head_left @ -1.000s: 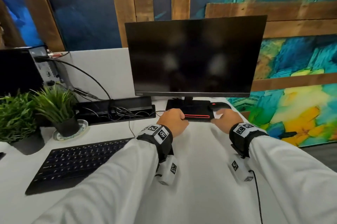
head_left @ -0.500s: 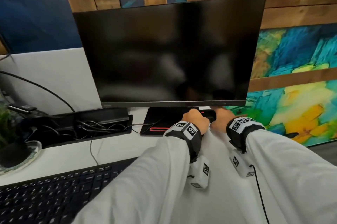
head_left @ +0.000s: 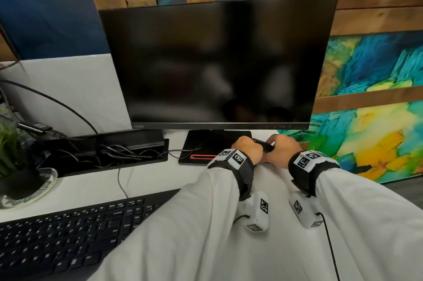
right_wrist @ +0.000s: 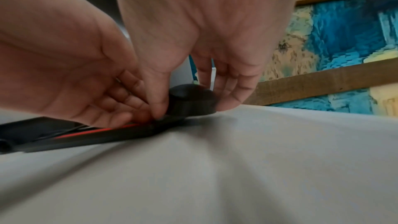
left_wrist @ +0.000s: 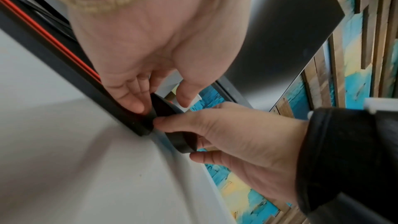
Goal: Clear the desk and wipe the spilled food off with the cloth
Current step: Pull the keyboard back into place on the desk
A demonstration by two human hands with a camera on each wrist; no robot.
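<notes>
your right hand (right_wrist: pixel 193 40) has its thumb and fingers curled round the small rounded black plastic mouse (right_wrist: pixel 191 100), thumb on the near side, fingers on the far side. your left hand (right_wrist: pixel 71 67) is cupped against the mouse's other end, fingertips curled onto it where it overlaps the corner of the flat black monitor base with the red strip (head_left: pixel 206 148). so both hands are grasping the mouse, which sits low on the white desk (head_left: pixel 146 180), partly on that base corner, just under the bottom edge of the dark monitor screen (head_left: pixel 217 63).

to do this well, lift the mouse straight up before you draw it back, so it clears the base edge instead of scraping across it. one hand looks enough; let the other go once the weight is settled. keep your knuckles low, since the screen's lower edge hangs close above them.

the black keyboard (head_left: pixel 68 235) lies to your left, well apart, with the cable tray (head_left: pixel 103 150) and the potted green plant (head_left: pixel 13 155) beyond. no cloth and no spilled food show in any view, so i judge clearing is not yet finished.
</notes>
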